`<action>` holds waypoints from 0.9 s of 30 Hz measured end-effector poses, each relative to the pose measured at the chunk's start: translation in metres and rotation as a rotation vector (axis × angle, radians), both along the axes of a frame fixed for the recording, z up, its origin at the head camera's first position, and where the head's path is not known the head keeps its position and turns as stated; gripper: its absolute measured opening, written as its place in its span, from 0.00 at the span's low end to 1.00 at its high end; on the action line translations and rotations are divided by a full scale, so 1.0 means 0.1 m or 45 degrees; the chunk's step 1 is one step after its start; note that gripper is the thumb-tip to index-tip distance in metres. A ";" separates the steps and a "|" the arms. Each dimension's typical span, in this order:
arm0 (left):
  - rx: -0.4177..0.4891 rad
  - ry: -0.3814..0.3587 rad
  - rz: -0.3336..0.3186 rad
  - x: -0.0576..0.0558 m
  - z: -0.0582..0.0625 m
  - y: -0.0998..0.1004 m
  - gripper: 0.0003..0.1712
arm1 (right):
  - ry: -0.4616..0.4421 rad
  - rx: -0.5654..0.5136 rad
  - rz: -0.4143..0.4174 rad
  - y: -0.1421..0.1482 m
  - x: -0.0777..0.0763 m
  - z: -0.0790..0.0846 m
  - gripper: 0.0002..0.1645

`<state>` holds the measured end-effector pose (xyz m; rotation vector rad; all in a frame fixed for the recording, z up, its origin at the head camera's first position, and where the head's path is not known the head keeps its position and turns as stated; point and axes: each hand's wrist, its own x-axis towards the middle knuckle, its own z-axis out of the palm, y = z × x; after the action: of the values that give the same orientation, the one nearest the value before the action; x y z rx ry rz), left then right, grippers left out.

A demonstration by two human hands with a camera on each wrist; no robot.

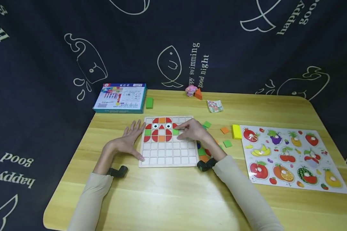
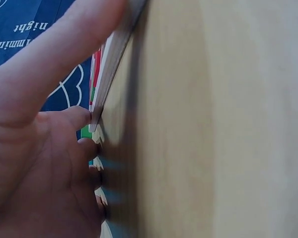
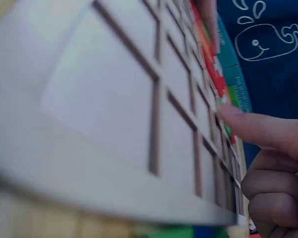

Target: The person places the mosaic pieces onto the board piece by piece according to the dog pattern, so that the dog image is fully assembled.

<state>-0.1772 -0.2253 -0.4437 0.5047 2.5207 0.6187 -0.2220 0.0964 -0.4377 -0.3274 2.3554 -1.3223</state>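
Note:
A white grid board (image 1: 173,157) lies mid-table, its upper left cells filled with red, orange and green tiles and two eye tiles (image 1: 155,126). My left hand (image 1: 128,140) is spread along its left side, thumb and index finger touching the edge; in the left wrist view the thumb (image 2: 54,54) crosses the board's side. My right hand (image 1: 192,130) is over the board's upper right. Its index fingertip touches near a green tile (image 1: 175,132), thumb apart below. In the right wrist view that thumb (image 3: 263,129) points at the grid, other fingers folded.
Loose tiles (image 1: 227,143) lie right of the board, partly under the right forearm. Farther right are a yellow block (image 1: 236,132) and a fruit puzzle board (image 1: 289,187). Behind stand a blue box (image 1: 120,98), a green block (image 1: 149,103), a pink toy (image 1: 191,90) and a picture card (image 1: 215,106).

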 end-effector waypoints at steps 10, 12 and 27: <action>0.012 -0.007 0.007 0.01 0.03 0.03 0.87 | 0.106 0.119 -0.063 0.85 0.38 0.28 0.23; 0.014 -0.006 0.010 0.01 0.03 0.03 0.87 | 0.072 0.140 -0.095 1.01 0.51 0.25 0.21; 0.020 0.009 0.003 0.01 0.00 0.00 0.87 | 0.082 0.262 -0.136 1.08 0.82 -0.07 0.16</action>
<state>-0.1764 -0.2249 -0.4441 0.5111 2.5252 0.6393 -0.1403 0.2044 -0.4450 -0.1870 2.5678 -1.1169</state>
